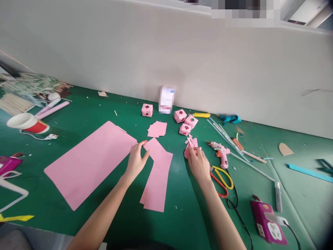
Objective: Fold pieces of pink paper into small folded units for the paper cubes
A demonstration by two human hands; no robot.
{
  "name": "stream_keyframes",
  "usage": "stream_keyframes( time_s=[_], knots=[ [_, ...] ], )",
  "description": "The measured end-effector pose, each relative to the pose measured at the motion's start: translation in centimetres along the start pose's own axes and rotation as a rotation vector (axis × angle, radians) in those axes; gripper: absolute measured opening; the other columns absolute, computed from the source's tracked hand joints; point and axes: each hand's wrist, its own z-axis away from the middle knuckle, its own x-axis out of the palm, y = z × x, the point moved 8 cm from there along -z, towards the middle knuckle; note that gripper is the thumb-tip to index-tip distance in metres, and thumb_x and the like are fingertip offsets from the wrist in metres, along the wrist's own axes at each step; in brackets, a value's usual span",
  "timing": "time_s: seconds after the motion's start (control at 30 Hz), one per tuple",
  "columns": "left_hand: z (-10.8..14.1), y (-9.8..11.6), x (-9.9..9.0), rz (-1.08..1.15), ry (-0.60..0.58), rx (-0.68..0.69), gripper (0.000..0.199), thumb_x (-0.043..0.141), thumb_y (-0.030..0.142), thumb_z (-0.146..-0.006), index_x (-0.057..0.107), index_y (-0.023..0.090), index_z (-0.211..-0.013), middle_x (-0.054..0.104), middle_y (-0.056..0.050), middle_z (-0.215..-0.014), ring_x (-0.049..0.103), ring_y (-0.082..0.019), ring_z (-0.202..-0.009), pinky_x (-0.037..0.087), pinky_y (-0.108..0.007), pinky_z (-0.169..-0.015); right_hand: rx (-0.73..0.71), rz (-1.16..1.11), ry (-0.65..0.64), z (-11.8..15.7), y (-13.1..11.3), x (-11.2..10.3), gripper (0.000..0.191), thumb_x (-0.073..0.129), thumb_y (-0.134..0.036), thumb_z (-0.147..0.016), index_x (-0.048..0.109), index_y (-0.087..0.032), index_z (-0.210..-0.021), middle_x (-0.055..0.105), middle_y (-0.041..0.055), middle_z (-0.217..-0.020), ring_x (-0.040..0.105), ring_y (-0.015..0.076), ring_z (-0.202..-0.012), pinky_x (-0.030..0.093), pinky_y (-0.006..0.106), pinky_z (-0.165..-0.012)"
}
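Note:
My left hand point(137, 156) is over the green table between a large pink sheet point(91, 163) and overlapping pink strips point(158, 180), its thumb and forefinger apart at the strips' upper corner. My right hand point(199, 163) reaches down onto a small heap of pink paper scraps point(191, 141), fingers bent over them; the fingertips are partly hidden among the scraps. Small pink squares point(157, 128) lie stacked beyond the strips. Folded pink paper shapes stand at the back, one point(147, 110) on the left and several point(180, 116) to the right.
Right of my right hand are a pink glue gun point(221, 152), scissors point(223, 177), a yellow cutter point(201, 115) and a purple power socket point(269, 222) with a black cable. A paper cup point(28, 123) and sticks point(15, 103) lie left. A pale wall point(130, 52) closes the back.

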Motion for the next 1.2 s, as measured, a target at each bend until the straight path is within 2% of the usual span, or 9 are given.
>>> stream_keyframes(
  time_s=[0.1,0.2,0.27,0.37,0.43,0.6,0.97,1.07,1.2],
  knots=[
    [0.2,0.2,0.4,-0.053,-0.001,0.043,0.036,0.065,0.035,-0.091,0.059,0.024,-0.125,0.067,-0.013,-0.128,0.054,-0.035,-0.129,0.042,-0.053,-0.109,0.016,-0.054,0.085,-0.4,-0.8,-1.4,0.03,0.05,-0.031,-0.102,0.069,-0.02,-0.122,0.064,0.017,-0.125,0.06,0.0306,-0.1,0.05,0.041,-0.082],
    [0.3,0.2,0.7,-0.078,0.007,0.072,0.034,0.062,0.033,-0.093,0.058,0.024,-0.126,0.066,-0.013,-0.128,0.054,-0.034,-0.128,0.042,-0.053,-0.109,0.001,-0.221,0.145,-0.1,-3.3,-2.4,0.036,0.053,-0.04,-0.102,0.068,-0.017,-0.125,0.064,0.0183,-0.126,0.059,0.0332,-0.112,0.049,0.046,-0.096],
    [0.3,0.0,0.7,-0.084,0.016,0.086,0.033,0.061,0.03,-0.094,0.057,0.023,-0.126,0.066,-0.013,-0.128,0.055,-0.034,-0.126,0.043,-0.053,-0.109,-0.085,-0.356,0.104,0.4,-6.1,-2.1,0.042,0.056,-0.044,-0.1,0.065,-0.015,-0.129,0.066,0.0179,-0.127,0.059,0.0325,-0.12,0.048,0.046,-0.103],
    [0.3,0.0,0.7,-0.082,0.024,0.105,0.033,0.059,0.026,-0.095,0.056,0.022,-0.127,0.068,-0.012,-0.126,0.057,-0.032,-0.123,0.043,-0.053,-0.109,-0.207,-0.384,0.001,1.3,-10.2,-0.7,0.064,0.067,-0.054,-0.09,0.058,-0.012,-0.138,0.06,0.0205,-0.142,0.042,0.0402,-0.143,0.036,0.058,-0.116],
    [0.3,0.0,0.7,-0.076,0.022,0.114,0.033,0.057,0.025,-0.096,0.055,0.022,-0.129,0.07,-0.011,-0.123,0.058,-0.03,-0.122,0.043,-0.052,-0.108,-0.218,-0.381,-0.054,1.6,-11.4,0.3,0.067,0.07,-0.047,-0.09,0.054,-0.008,-0.142,0.058,0.023,-0.145,0.043,0.0408,-0.144,0.036,0.059,-0.117],
    [0.4,0.2,0.7,-0.058,0.011,0.119,0.032,0.056,0.025,-0.098,0.055,0.023,-0.13,0.074,-0.008,-0.113,0.061,-0.028,-0.119,0.048,-0.049,-0.104,-0.161,-0.433,-0.083,1.3,-11.0,1.4,0.06,0.07,-0.033,-0.092,0.051,-0.01,-0.144,0.061,0.0205,-0.142,0.051,0.0375,-0.139,0.047,0.052,-0.11],
    [0.5,0.6,0.7,-0.038,0.072,0.192,0.021,0.054,0.024,-0.099,0.061,0.022,-0.118,0.072,-0.011,-0.118,0.065,-0.026,-0.116,0.054,-0.046,-0.1,-0.104,-0.493,0.002,0.6,-10.0,1.3,0.043,0.061,-0.026,-0.096,0.056,-0.015,-0.138,0.068,0.0177,-0.131,0.06,0.0352,-0.126,0.051,0.052,-0.101],
    [0.9,1.2,0.8,-0.046,0.099,0.209,0.027,0.054,0.024,-0.1,0.057,0.022,-0.127,0.068,-0.013,-0.125,0.063,-0.027,-0.121,0.055,-0.047,-0.099,-0.064,-0.578,0.072,0.7,-9.3,1.3,0.04,0.059,-0.03,-0.098,0.057,-0.016,-0.136,0.07,0.0173,-0.127,0.061,0.0347,-0.121,0.051,0.052,-0.1],
    [1.5,2.7,0.8,-0.071,0.141,0.285,0.045,0.052,0.019,-0.1,0.044,0.023,-0.144,0.054,-0.017,-0.145,0.051,-0.029,-0.138,0.052,-0.049,-0.105,0.011,-0.764,0.129,1.0,-8.3,1.0,0.04,0.06,-0.036,-0.098,0.058,-0.017,-0.133,0.072,0.0158,-0.122,0.066,0.0316,-0.112,0.054,0.048,-0.096]
  ],
)
